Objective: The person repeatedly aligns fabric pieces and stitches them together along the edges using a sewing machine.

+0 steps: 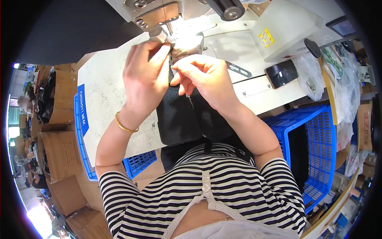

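A sewing machine [157, 18] stands at the top of the view, its needle area lit by a bright lamp. My left hand [145, 73] is up beside the needle, fingers curled and thumb and forefinger together at the edge of the metal post. Just right of it, my right hand [207, 77] has its thumb and forefinger pinched. What either hand's fingertips hold is too small to make out. Below both hands, black fabric pieces [179, 119] hang from the needle area over the table edge towards my lap.
The white machine table [111, 111] carries printed rulers. A phone [281, 74], a flat metal tool [238, 69] and a plastic bag [310, 77] lie on the right. A blue crate [332, 147] with black material stands right; another blue crate [141, 163] is lower left. Cardboard boxes [61, 155] line the left.
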Available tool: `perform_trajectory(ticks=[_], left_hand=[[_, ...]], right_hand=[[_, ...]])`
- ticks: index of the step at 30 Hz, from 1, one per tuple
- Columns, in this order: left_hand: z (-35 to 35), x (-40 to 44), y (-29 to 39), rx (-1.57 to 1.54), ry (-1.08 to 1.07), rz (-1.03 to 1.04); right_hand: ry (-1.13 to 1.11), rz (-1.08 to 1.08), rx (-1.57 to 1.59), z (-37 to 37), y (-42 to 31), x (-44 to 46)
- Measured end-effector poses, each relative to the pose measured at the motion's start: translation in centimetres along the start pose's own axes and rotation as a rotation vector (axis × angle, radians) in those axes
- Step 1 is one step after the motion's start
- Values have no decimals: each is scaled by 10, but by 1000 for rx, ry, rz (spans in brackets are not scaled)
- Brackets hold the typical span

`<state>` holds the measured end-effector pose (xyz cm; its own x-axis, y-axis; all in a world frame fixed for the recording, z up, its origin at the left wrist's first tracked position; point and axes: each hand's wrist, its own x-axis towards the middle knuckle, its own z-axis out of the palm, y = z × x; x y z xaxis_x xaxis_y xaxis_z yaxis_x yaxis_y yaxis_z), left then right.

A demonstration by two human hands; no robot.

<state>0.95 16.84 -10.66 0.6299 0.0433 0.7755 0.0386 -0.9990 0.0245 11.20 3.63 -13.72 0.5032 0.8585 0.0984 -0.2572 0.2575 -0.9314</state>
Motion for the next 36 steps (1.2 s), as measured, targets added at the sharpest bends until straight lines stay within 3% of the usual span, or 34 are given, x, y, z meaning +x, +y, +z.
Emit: perform_trajectory(ticks=[1,2,5,9,14,28,32,36], left_hand=[[-1,0,-2,-73,22,-46],[-3,-5,-7,-334,-74,-240],[-6,-10,-42,-557,-174,-223],[0,-7,-41,-313,-59,59],[-20,-4,-18,-181,21,182],[-14,-7,15,43,30,206],[-15,-9,21,-124,13,125],[-29,-25,19,-174,52,173]], right_hand=[[-9,-9,-7,-1,1,0],[-19,-19,-14,-1,2,1],[58,-52,-39,7,1,2],[71,-104,-80,15,2,2],[48,-145,-138,18,-1,-1],[85,-83,-136,14,-5,-8],[10,-2,-204,8,-11,-18],[9,62,-174,4,-18,-34]])
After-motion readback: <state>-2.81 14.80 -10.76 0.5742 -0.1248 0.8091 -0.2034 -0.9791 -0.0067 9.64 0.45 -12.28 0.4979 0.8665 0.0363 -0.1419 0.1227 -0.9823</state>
